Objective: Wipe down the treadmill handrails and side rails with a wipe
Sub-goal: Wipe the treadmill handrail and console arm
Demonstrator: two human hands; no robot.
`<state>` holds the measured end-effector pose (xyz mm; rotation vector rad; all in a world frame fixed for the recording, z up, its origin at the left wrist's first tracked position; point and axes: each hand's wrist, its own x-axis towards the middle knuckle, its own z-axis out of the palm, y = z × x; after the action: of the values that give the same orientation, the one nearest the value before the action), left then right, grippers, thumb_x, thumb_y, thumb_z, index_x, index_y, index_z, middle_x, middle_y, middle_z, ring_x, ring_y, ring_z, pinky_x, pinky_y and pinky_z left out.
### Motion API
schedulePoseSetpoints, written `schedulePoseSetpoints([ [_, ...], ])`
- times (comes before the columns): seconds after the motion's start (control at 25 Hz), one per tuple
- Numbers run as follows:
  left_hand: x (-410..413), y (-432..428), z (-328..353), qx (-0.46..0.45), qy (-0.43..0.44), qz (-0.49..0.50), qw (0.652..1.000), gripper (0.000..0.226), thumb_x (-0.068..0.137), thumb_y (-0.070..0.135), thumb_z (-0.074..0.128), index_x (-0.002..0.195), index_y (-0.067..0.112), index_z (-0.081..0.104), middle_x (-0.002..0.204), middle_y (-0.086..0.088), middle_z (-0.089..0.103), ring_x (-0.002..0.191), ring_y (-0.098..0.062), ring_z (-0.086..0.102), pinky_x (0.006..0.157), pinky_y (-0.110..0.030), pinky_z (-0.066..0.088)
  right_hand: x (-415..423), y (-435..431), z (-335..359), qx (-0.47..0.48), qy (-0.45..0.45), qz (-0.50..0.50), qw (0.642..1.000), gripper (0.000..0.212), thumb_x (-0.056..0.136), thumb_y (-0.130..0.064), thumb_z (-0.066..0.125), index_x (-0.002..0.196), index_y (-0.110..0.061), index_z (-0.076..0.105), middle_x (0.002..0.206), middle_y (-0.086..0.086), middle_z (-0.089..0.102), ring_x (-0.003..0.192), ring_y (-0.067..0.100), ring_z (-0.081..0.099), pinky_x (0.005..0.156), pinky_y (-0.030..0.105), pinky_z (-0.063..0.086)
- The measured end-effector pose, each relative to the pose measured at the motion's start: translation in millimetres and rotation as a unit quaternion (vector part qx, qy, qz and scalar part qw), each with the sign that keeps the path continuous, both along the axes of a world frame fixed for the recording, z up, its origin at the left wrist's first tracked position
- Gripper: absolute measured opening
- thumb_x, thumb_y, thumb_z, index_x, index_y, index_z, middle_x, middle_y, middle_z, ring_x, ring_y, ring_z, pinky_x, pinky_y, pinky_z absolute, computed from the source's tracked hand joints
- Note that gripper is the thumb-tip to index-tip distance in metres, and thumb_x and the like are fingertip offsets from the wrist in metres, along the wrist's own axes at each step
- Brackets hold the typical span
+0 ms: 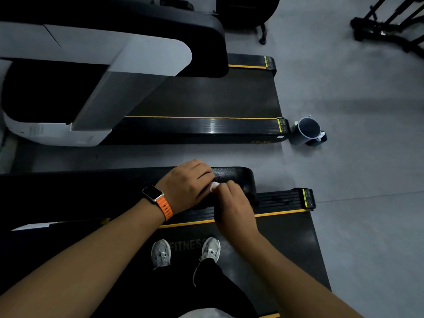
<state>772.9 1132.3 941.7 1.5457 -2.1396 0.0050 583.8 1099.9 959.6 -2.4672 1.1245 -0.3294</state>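
I stand on a treadmill belt (275,237). Its black handrail (236,177) runs left to right in front of me and ends in a rounded tip. My left hand (188,182), with an orange-strapped watch on the wrist, lies over the rail near its end, fingers curled on top. My right hand (231,203) meets it from the right. A small white wipe (215,186) shows between the fingertips of both hands, mostly hidden. The ribbed side rail (282,199) with a yellow stripe lies below the handrail.
A second treadmill (206,125) with a grey and black console stands to the far side, across a strip of grey floor. A dark cylindrical tub (306,131) sits on the floor by its rear corner. Black equipment frames (390,24) stand at the top right.
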Motion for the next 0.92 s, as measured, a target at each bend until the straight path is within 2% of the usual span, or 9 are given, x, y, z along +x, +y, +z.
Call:
schedulePoseSetpoints([
  [0.12,0.9,2.2,-1.3,0.012,0.009,0.006,1.000,0.023,0.098,0.021,0.058,0.105,0.005,0.072,0.104,-0.013,0.070,0.094,-0.028,0.063,0.088,-0.041,0.055,-1.9,5.0,-0.9,0.022,-0.022,-0.063,0.998,0.022,0.080,-0.005,0.072,0.092,-0.012,0.055,0.086,0.002,0.049,0.076,0.019,0.044,0.063,0.026,0.031],
  [0.24,2.7,-0.1,2.5,0.020,0.024,-0.001,1.000,0.021,0.097,0.021,0.060,0.104,0.005,0.072,0.104,-0.013,0.069,0.094,-0.029,0.063,0.087,-0.042,0.056,-3.1,0.9,0.6,0.005,-0.014,-0.016,1.000,0.029,0.075,-0.002,0.073,0.100,-0.011,0.061,0.090,0.003,0.053,0.080,0.020,0.048,0.061,0.029,0.039],
  [0.32,7.3,2.3,4.1,0.020,0.019,0.000,1.000,0.021,0.096,0.021,0.060,0.102,0.005,0.072,0.102,-0.013,0.069,0.092,-0.029,0.063,0.085,-0.042,0.056,0.3,-13.8,2.2,0.036,-0.027,-0.081,0.996,0.020,0.084,-0.008,0.072,0.101,-0.014,0.063,0.093,0.003,0.059,0.085,0.021,0.053,0.067,0.033,0.046],
  [0.4,16.2,9.8,5.1,0.018,0.009,0.011,1.000,0.021,0.097,0.022,0.061,0.101,0.005,0.073,0.101,-0.012,0.068,0.092,-0.028,0.062,0.085,-0.041,0.055,7.9,-32.8,5.0,0.042,-0.057,-0.131,0.989,0.006,0.093,-0.013,0.067,0.098,-0.015,0.065,0.092,0.005,0.063,0.088,0.025,0.058,0.072,0.036,0.046],
  [0.52,30.9,21.2,5.3,0.024,0.006,0.021,0.999,0.021,0.099,0.022,0.063,0.105,0.006,0.074,0.103,-0.012,0.068,0.093,-0.028,0.062,0.085,-0.039,0.054,21.5,-42.5,5.4,0.008,-0.006,-0.008,1.000,0.018,0.085,-0.005,0.072,0.102,-0.011,0.069,0.094,0.009,0.065,0.091,0.029,0.058,0.074,0.036,0.045],
  [0.64,36.9,25.5,3.1,0.019,-0.003,0.023,1.000,0.019,0.098,0.020,0.065,0.106,0.005,0.074,0.104,-0.012,0.069,0.093,-0.029,0.062,0.086,-0.040,0.054,34.7,-50.1,9.6,0.006,0.010,-0.025,1.000,0.015,0.089,-0.010,0.070,0.104,-0.009,0.068,0.098,0.011,0.063,0.094,0.029,0.056,0.076,0.036,0.046],
  [0.76,36.4,25.6,1.5,0.011,0.003,0.019,1.000,0.019,0.097,0.019,0.067,0.108,0.004,0.074,0.105,-0.014,0.069,0.094,-0.029,0.062,0.088,-0.041,0.054,38.0,-48.2,6.0,-0.032,0.018,0.039,0.999,0.021,0.083,-0.004,0.074,0.103,-0.007,0.070,0.096,0.011,0.064,0.090,0.031,0.056,0.071,0.039,0.049],
  [0.84,35.3,26.7,1.3,0.009,-0.001,0.020,1.000,0.019,0.098,0.019,0.066,0.107,0.004,0.074,0.105,-0.014,0.069,0.094,-0.029,0.062,0.089,-0.039,0.053,39.7,-49.7,5.8,-0.022,0.006,-0.009,1.000,0.014,0.088,-0.010,0.072,0.102,-0.009,0.070,0.095,0.011,0.064,0.091,0.031,0.056,0.070,0.039,0.047],
  [0.92,34.5,26.3,1.3,0.007,-0.007,0.021,1.000,0.019,0.097,0.018,0.066,0.107,0.004,0.074,0.105,-0.014,0.069,0.095,-0.029,0.062,0.088,-0.039,0.053,40.1,-47.8,6.9,-0.032,0.002,0.018,0.999,0.017,0.084,-0.008,0.074,0.101,-0.009,0.070,0.093,0.010,0.063,0.089,0.030,0.056,0.069,0.038,0.048],
])
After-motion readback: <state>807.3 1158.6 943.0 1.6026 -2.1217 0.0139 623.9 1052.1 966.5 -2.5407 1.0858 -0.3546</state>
